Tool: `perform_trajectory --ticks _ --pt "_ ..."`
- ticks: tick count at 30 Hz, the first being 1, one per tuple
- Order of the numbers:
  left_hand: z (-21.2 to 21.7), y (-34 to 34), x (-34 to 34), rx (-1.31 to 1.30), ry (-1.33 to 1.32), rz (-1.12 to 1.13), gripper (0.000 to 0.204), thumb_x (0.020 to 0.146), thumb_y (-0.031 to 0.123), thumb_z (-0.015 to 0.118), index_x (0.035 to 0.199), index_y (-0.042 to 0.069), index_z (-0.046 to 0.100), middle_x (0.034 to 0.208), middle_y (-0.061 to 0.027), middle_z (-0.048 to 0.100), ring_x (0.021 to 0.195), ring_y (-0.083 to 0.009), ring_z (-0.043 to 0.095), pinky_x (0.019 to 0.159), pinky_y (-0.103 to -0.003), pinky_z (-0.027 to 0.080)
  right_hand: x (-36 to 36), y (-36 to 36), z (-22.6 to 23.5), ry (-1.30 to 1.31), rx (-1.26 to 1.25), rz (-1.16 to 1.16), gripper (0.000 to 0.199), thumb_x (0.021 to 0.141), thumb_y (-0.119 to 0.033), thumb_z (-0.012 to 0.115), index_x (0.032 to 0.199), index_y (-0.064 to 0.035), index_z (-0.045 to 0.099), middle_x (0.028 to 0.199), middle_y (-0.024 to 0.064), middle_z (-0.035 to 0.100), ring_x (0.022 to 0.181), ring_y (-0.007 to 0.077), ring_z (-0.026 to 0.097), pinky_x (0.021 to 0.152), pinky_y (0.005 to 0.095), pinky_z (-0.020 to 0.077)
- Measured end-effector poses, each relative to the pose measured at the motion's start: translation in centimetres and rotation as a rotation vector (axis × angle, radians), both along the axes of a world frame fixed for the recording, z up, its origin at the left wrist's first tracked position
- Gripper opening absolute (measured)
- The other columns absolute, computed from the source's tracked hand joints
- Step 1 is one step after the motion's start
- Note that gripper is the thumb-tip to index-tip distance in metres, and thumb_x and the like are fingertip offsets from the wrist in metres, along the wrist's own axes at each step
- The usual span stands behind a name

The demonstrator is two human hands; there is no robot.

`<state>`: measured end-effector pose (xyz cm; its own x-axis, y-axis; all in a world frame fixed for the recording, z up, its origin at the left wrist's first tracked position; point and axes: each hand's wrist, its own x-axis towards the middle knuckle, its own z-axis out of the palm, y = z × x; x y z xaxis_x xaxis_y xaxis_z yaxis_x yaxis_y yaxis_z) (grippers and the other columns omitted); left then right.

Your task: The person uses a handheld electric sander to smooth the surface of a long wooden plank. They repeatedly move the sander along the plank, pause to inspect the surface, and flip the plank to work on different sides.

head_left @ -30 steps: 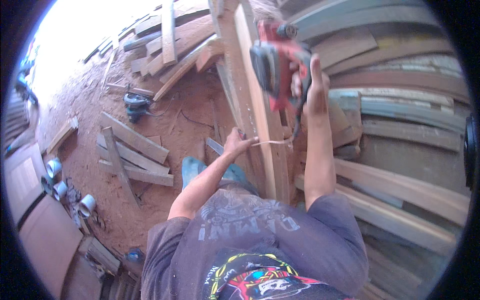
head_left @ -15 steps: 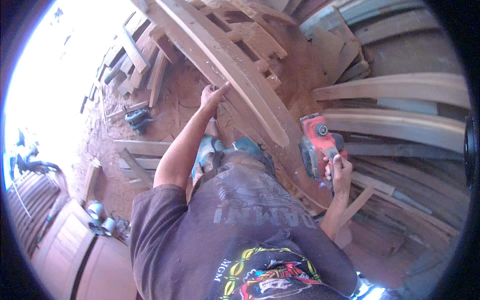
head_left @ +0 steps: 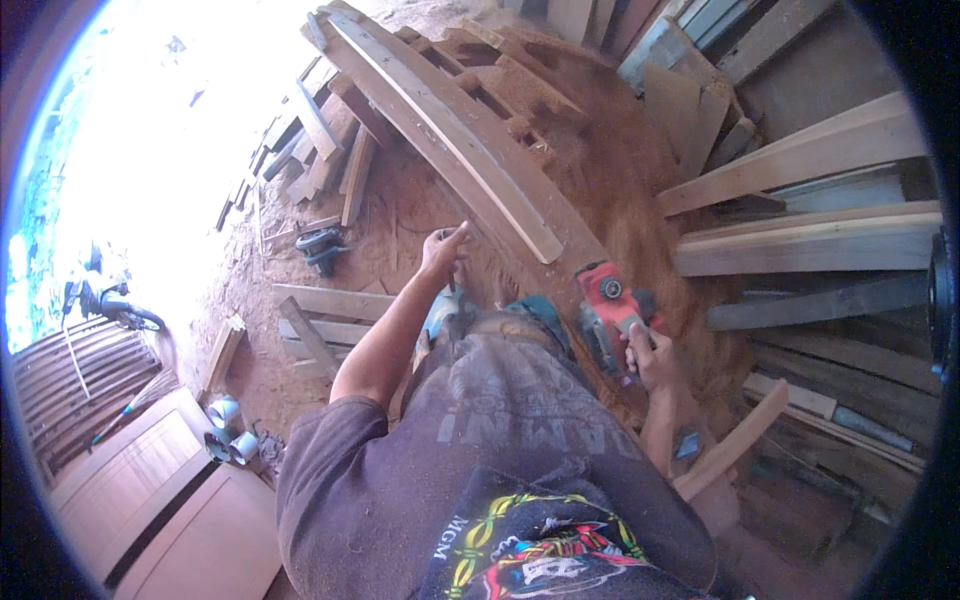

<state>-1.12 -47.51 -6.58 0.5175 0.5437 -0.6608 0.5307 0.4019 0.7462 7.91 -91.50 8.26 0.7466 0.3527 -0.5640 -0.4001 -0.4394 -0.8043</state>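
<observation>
My right hand (head_left: 650,354) is wrapped around the rear handle of a red and black electric planer (head_left: 606,292), held at the near end of a wide board (head_left: 580,232). On that board lies a long, narrow wooden strip (head_left: 500,196), running away to the far left. The planer is beside the strip's near end, a little apart from it. My left hand (head_left: 443,250) is closed at the board's left edge, its index finger pointing along toward the wood. A thin dark item shows below that hand, too small to name.
Stacked lumber (head_left: 800,245) fills the right side. Cut offcuts (head_left: 315,130) and a dark power tool (head_left: 320,246) lie on the sawdust-covered ground at left. Wooden panels (head_left: 130,450) lie near left, with a motorbike (head_left: 105,295) beyond. A slatted wood pile (head_left: 510,75) stands behind the board.
The view has shifted. My left hand has drawn back from the strip's edge toward my body. The planer has come nearer my body, still in my right hand.
</observation>
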Motion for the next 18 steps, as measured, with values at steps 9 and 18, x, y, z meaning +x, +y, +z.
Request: perform_trajectory --ticks 9,18 --pt "3.4 -2.6 -1.5 -0.063 -0.029 -0.051 0.064 0.092 0.058 0.08 0.127 0.006 0.066 0.12 -0.0069 0.074 0.085 -0.0163 0.065 0.061 -0.027 0.044 1.6 0.1 0.5 -0.221 -0.168 0.17 0.047 0.1 -0.045 0.073 0.099 0.0015 0.071 0.069 0.0034 0.064 0.063 0.0145 0.06 0.06 0.0345 0.0502" --pt "6.2 -5.4 1.1 -0.106 -0.186 -0.251 0.071 0.098 0.063 0.069 0.135 0.002 0.064 0.13 -0.0111 0.071 0.099 -0.0221 0.072 0.067 -0.034 0.052 5.3 18.5 -0.9 -0.868 -0.2 0.557 0.078 0.085 -0.047 0.084 0.142 0.0008 0.061 0.122 0.0293 0.073 0.119 0.0467 0.068 0.103 0.0498 0.0541"
